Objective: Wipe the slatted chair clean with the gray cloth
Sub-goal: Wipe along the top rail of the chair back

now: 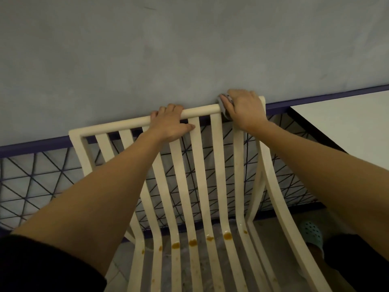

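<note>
A cream slatted chair (pixel 202 173) fills the middle of the view, its backrest leaning toward a grey wall. Orange-brown stains (pixel 227 235) dot several slats where the back curves into the seat. My left hand (pixel 171 123) grips the top rail near its middle, fingers curled over it. My right hand (pixel 244 109) holds the gray cloth (pixel 223 102) against the right end of the top rail; only a small edge of cloth shows past my fingers.
A grey wall (pixel 168 49) with a dark purple trim stands right behind the chair. Wire lattice panels (pixel 31 178) run along the wall's base. A white tabletop (pixel 347 123) juts in at the right. My foot in a pale green clog (pixel 311 234) stands beside the chair.
</note>
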### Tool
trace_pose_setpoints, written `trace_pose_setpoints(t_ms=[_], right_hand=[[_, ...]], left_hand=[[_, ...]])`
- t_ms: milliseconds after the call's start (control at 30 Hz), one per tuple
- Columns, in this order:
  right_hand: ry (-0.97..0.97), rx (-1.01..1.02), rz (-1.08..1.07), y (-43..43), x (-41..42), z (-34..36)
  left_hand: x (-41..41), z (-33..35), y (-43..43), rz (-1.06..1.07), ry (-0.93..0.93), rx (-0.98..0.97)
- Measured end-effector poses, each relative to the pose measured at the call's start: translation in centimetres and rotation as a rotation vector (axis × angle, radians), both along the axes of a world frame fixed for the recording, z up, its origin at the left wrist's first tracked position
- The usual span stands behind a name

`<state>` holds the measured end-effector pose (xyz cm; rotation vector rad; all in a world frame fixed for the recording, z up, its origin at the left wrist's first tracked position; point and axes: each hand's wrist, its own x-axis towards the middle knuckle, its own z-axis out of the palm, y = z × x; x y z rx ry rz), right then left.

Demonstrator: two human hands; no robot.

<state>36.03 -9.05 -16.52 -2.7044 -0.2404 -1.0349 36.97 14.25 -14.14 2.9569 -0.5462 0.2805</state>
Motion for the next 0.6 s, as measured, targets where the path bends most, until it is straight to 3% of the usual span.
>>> trace_pose_setpoints(t_ms=[300, 400, 500, 600], right_hand=[[-0.090, 0.027, -0.129, 2.4, -1.1, -1.1], [0.053, -0.043, -0.201, 4.7, -0.6, 0.4], [0.213, -0.279, -0.229, 6.9, -0.2, 2.0], [0.314, -0.372, -0.234, 8.7, 0.1, 3.1]], left_hand=[[0.1, -0.4, 0.2, -0.028, -0.039, -0.035], [0.0, -0.3, 0.1, -0.032, -0.043, -0.042], [0.0, -0.1, 0.1, -0.025, -0.029, -0.050], [0.0, -0.2, 0.0, -0.028, -0.026, -0.042]])
